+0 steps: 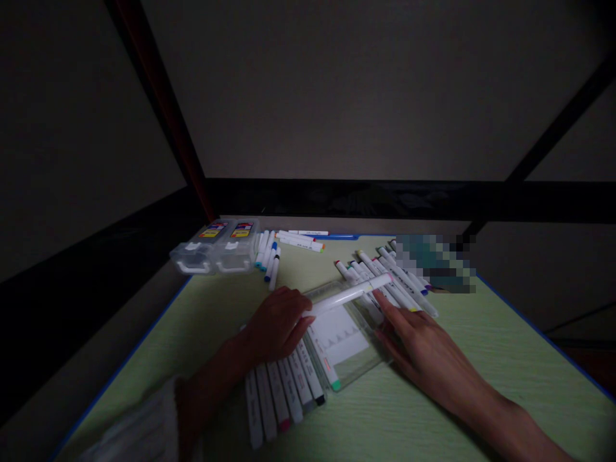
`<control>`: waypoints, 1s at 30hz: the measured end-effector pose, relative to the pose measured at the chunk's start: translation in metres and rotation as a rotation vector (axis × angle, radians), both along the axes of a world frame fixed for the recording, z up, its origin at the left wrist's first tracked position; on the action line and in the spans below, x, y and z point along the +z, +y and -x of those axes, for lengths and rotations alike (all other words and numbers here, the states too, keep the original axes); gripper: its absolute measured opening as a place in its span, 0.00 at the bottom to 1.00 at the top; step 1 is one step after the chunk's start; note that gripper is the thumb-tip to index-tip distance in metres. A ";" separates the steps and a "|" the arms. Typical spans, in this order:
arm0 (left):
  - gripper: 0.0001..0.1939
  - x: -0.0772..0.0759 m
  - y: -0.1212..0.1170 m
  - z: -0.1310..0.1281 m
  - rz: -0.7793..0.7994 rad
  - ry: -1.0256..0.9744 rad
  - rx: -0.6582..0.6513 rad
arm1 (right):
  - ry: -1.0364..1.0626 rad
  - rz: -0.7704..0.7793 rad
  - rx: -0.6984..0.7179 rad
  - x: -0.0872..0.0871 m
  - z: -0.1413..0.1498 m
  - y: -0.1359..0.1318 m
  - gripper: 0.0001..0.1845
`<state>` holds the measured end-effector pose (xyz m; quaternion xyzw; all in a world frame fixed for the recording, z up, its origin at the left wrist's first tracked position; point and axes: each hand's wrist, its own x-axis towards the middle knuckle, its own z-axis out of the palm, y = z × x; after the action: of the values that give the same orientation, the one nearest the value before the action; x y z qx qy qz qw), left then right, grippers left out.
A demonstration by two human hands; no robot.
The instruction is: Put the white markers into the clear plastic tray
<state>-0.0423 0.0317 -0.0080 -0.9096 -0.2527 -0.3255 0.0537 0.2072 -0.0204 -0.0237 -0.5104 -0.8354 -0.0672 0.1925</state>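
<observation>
A white marker (353, 292) is held level between my two hands above a clear plastic case (353, 359) that lies on the green mat. My left hand (279, 324) is closed on the marker's left end. My right hand (411, 337) touches its right end with the fingertips, its other fingers stretched out over the case's right edge. A row of several white markers (283, 394) lies under and in front of my left hand, their coloured caps pointing toward me. In the case lies a white card.
More markers (387, 276) lie in a loose row behind my right hand. Two clear plastic boxes (216, 253) stand at the mat's far left corner, with several markers (268, 256) beside them and others (302, 239) further back. The blue-edged green mat (433, 410) fills the table.
</observation>
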 end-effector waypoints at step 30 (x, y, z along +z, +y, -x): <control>0.08 -0.002 0.001 0.000 -0.051 0.031 -0.037 | 0.534 0.147 -0.017 0.003 0.004 -0.004 0.33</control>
<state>-0.0424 0.0325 -0.0100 -0.9174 -0.2264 -0.3187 0.0749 0.2031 -0.0246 -0.0207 -0.5295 -0.7534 0.1291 0.3678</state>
